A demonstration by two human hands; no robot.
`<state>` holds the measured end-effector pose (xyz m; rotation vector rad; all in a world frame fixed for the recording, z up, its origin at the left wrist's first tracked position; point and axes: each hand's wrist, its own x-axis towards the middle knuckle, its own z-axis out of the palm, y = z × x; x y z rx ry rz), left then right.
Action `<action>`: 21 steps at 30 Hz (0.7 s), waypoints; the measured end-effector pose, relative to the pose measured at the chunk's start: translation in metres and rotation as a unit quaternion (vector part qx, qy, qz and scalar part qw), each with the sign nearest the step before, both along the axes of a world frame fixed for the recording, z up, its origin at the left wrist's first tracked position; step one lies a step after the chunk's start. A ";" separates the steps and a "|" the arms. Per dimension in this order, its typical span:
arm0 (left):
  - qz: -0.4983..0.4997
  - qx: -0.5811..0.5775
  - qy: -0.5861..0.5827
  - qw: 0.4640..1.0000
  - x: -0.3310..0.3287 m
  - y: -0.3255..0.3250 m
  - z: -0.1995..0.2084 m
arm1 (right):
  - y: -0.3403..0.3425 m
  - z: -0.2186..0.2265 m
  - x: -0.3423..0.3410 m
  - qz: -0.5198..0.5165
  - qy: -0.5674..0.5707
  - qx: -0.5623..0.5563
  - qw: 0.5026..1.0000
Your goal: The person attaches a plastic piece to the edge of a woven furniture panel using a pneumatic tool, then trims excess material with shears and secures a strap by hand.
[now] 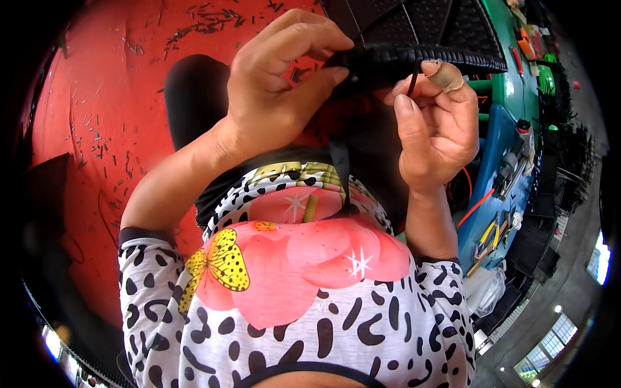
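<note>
A black woven panel [414, 26] with a thick, strip-wrapped rim [401, 59] lies across the upper middle, over my lap. My left hand [278, 84] is closed at the rim's left end, thumb and fingertips on either side of it. Below the rim's right half, my right hand [440, 116] pinches a thin dark strip [413, 79] that runs up against the rim. Its thumb is bent toward the index finger, which has a tan wrap [446, 76] around it. The underside of the rim, between the hands, is in deep shadow.
Small black scraps [200, 22] are scattered over the red floor [123, 84] at the left. To the right stands a blue surface [488, 194] with a dark power tool [511, 161], hand tools [491, 236] and a red hose [475, 208]. Beyond the panel is a green surface [511, 87].
</note>
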<state>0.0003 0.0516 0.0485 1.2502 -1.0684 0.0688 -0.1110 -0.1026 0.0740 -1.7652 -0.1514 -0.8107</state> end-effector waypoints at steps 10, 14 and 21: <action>0.112 0.037 -0.063 0.991 -0.009 0.002 0.006 | -0.009 0.011 -0.006 0.007 0.031 -0.074 0.997; 0.127 0.016 -0.076 0.989 -0.013 0.002 0.003 | -0.011 0.012 -0.007 0.043 0.022 -0.121 0.991; 0.122 -0.002 -0.070 0.990 -0.015 -0.001 0.003 | -0.038 0.044 0.008 0.236 0.071 0.195 0.950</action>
